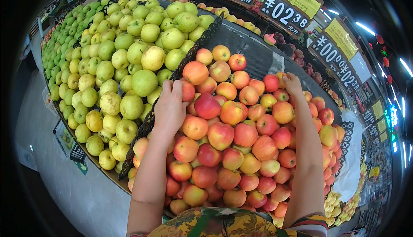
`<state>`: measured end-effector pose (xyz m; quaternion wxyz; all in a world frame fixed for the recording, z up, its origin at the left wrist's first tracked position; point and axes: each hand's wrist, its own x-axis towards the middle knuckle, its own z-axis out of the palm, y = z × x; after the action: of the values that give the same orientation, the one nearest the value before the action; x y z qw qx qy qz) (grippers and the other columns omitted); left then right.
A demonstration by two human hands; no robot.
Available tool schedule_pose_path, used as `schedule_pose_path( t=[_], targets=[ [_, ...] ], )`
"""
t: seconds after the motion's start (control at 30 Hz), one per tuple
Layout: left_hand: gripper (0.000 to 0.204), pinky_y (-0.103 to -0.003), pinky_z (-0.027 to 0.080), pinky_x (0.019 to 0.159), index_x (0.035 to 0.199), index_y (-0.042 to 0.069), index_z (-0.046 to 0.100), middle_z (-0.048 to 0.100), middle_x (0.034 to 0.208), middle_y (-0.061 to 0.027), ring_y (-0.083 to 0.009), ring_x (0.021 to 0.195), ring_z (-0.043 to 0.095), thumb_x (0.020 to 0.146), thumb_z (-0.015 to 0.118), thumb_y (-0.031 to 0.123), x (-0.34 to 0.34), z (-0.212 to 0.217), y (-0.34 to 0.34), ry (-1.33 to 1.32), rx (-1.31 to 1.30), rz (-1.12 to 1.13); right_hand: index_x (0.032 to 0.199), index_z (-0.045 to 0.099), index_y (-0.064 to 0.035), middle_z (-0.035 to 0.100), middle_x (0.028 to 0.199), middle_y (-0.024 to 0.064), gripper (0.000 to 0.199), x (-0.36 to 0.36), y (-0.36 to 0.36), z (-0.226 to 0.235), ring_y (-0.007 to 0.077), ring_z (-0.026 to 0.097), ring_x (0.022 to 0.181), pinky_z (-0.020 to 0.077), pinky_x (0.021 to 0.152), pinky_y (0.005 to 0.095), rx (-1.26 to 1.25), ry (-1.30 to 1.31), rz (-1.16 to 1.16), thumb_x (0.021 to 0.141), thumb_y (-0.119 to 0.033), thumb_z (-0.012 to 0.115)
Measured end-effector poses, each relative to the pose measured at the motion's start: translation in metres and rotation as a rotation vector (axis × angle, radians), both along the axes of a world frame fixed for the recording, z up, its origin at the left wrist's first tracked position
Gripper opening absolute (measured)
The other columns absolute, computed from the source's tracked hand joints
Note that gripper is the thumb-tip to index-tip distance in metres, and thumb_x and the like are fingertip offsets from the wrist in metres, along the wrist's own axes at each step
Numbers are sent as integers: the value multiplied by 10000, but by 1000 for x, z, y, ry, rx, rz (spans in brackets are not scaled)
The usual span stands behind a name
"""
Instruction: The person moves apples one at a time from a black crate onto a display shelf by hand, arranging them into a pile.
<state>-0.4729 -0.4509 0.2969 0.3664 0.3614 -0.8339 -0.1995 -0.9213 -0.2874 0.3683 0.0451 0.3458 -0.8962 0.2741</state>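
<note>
Left hand (170, 107) laid flat, fingers spread, on a red apple (187, 90) at centre frame, beside the black plastic divider (148, 123) (green pears (144, 82) heaped upper left). Right hand (293, 84) right of centre, fingertips touching a yellow-red apple (282, 77); grasp impossible to tell.
</note>
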Motion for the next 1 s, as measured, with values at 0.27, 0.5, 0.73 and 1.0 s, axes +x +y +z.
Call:
schedule_pose_path(
  t=[0.27,0.5,0.73,1.0],
  targets=[
    [528,-485,552,843,1277,111,572,566,1253,-164,-415,1038,639,796,788,93,8,1,-2,24,-13,-70,1482,456,37,545,1436,241,701,-5,-13,-5,338,580,1277,465,1071,394,-238,-339,44,891,-208,745],
    [523,-467,562,837,1324,103,557,563,1256,-170,-401,1021,647,855,771,192,7,-2,5,5,-23,-22,1364,560,19,576,1359,252,633,83,-79,19,392,579,1237,459,1072,446,-322,275,286,836,-256,774],
    [515,-476,560,841,1323,106,552,566,1254,-176,-411,1025,644,859,762,181,2,-1,4,25,-35,-31,1413,491,10,486,1464,263,655,196,-167,-31,424,469,1371,400,1137,461,-177,199,708,903,-347,697],
    [542,-486,545,877,1346,116,539,556,1272,-184,-434,1053,632,853,762,142,7,-4,2,38,-25,-46,1360,543,18,488,1437,251,525,205,-103,11,409,511,1310,427,1097,440,-86,209,817,945,-278,671]
  ],
)
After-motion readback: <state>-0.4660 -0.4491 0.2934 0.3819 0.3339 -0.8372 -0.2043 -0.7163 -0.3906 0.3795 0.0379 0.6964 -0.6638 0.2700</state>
